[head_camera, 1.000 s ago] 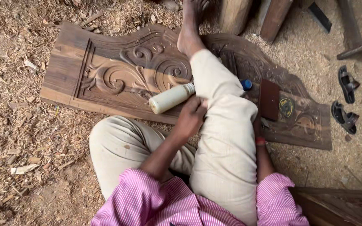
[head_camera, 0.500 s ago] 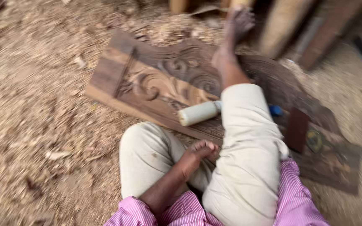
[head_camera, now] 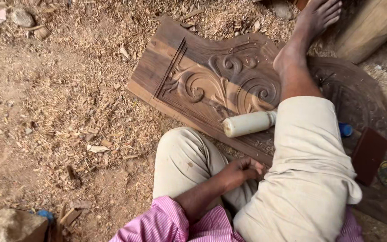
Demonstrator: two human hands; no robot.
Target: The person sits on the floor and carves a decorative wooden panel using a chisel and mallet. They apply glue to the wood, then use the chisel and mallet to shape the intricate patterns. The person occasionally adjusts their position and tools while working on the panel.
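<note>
Ground w/ wood chips (head_camera: pixel 59 112) at left. Carved wood panel (head_camera: pixel 202 80) lies flat, scrollwork up. Left hand (head_camera: pixel 242 170) loosely curled, gripping nothing, tucked betw. knees just below panel edge. Pale cylindrical mallet (head_camera: pixel 247 123) rests on panel against right leg (head_camera: pixel 310 152). Right hand hidden; can't tell.

Right hand hidden behind leg (head_camera: pixel 310 170)

This is a woodcarving workshop with a dirt floor (head_camera: pixel 36 134) strewn with wood shavings (head_camera: pixel 90 148), where a carved scrollwork panel (head_camera: pixel 211 85) lies flat beside timber beams (head_camera: pixel 372 27).
</note>
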